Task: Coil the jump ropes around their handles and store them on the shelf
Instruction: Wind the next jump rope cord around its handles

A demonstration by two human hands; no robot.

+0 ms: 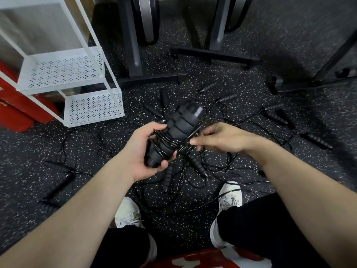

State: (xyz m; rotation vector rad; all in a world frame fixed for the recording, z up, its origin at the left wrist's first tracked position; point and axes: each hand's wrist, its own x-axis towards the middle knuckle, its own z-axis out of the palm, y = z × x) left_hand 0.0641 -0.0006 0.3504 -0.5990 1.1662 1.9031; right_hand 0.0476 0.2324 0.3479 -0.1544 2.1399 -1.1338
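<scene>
No legible writing is seen. A pair of black handles (177, 132) is clasped in the left hand (146, 151), its long axis tilted from lower left to upper right, above the floor (289, 45). The rope (170, 141) wound around it is pinched by the right hand (216, 138). The white shelf (63, 70) stands upper left.

Handles (179, 130) and cord (170, 142): black. Shelf (65, 72): white, perforated diamond pattern. Floor (289, 45): dark grey, white-speckled. Shoes (230, 196): white. Trousers (260, 225): black.
</scene>
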